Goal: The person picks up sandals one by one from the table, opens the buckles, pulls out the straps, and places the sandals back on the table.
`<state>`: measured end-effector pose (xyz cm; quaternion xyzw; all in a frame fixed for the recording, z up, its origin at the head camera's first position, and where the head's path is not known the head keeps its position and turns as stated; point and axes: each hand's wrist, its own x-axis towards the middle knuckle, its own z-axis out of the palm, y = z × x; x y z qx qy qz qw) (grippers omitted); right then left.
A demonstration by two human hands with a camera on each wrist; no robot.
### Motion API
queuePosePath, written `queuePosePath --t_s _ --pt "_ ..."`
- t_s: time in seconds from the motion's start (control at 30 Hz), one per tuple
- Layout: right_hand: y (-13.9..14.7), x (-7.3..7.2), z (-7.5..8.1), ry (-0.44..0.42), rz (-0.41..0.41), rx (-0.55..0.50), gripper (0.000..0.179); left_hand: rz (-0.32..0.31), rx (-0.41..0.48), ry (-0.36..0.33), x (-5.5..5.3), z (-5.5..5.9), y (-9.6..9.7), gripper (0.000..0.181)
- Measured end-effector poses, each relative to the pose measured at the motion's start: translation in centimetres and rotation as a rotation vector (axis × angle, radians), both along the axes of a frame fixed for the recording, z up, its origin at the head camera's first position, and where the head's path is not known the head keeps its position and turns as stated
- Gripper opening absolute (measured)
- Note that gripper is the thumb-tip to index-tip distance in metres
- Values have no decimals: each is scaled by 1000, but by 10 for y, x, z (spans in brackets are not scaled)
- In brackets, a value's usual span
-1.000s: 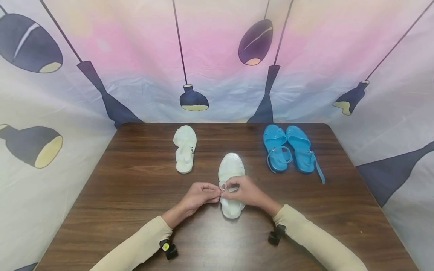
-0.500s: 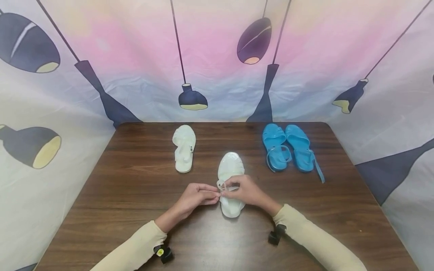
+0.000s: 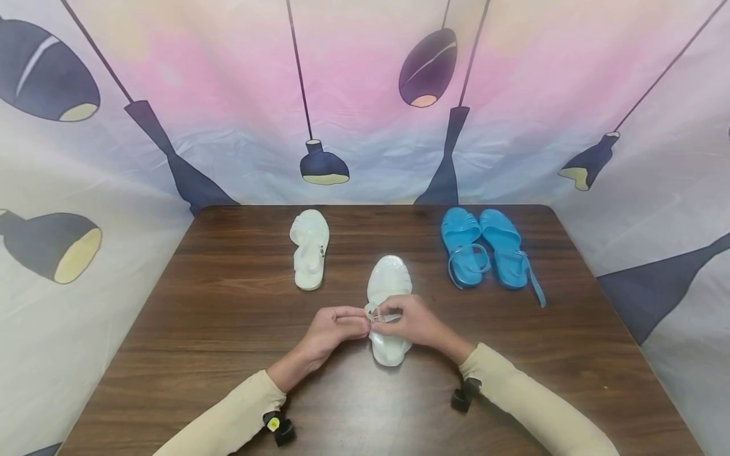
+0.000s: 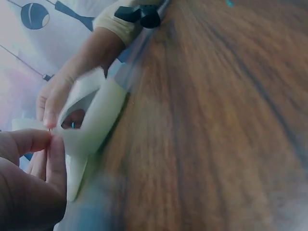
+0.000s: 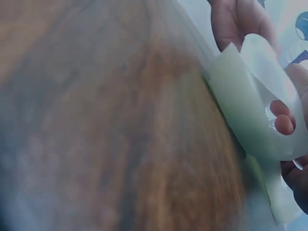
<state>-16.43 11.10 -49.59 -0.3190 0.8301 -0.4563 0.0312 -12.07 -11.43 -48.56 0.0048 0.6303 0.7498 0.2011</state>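
Note:
A white sandal (image 3: 390, 278) lies on the table with its toe pointing away from me. At its left side my left hand (image 3: 331, 330) pinches the ankle strap's end near the buckle between thumb and fingertips. My right hand (image 3: 415, 322) reaches over the sandal from the right, its thumb and fingers pinching the strap (image 3: 392, 318) at the same place. In the left wrist view the fingertips of both hands meet beside the sandal's heel part (image 4: 103, 115). The fingers partly hide the buckle. Through the sandal's opening, fingertips (image 5: 284, 122) show in the right wrist view.
Another white sandal (image 3: 310, 253) lies farther back on the left. Two blue sandals (image 3: 463, 228) stand side by side at the back right, one strap trailing on the wood. The brown table (image 3: 228, 272) meets a printed cloth backdrop (image 3: 365, 82) behind.
My left hand drew back slightly to the left, then came a little forward again at the strap. The strap's loop bulges a bit farther left. The right hand has stayed in place.

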Motion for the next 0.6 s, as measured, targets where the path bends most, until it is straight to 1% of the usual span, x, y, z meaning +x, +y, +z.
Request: queuePosePath --t_s 0.1,0.17,0.23,0.3,0.4,0.43,0.5,0.6 --pt "0 0 -1 4 -15 4 16 -18 2 2 -2 2 0 38" --pt "-1 0 -2 5 -21 14 17 -34 -12 6 -1 5 -2 37" --pt "-2 0 -3 1 -25 26 17 -47 -72 34 0 7 -4 36" --pt "-2 0 -3 -6 -29 34 18 -51 -167 105 0 9 -6 33" --pt "-2 -1 -2 -23 -32 37 17 -34 -293 236 0 11 -8 29" --pt "-2 -1 -2 -28 -32 35 16 -27 -315 280 0 11 -8 28" --pt "-1 -1 -1 -26 -30 27 16 -22 -329 353 0 12 -7 28" --pt "-1 -1 -1 -22 -23 18 16 -19 -341 435 0 13 -4 28"
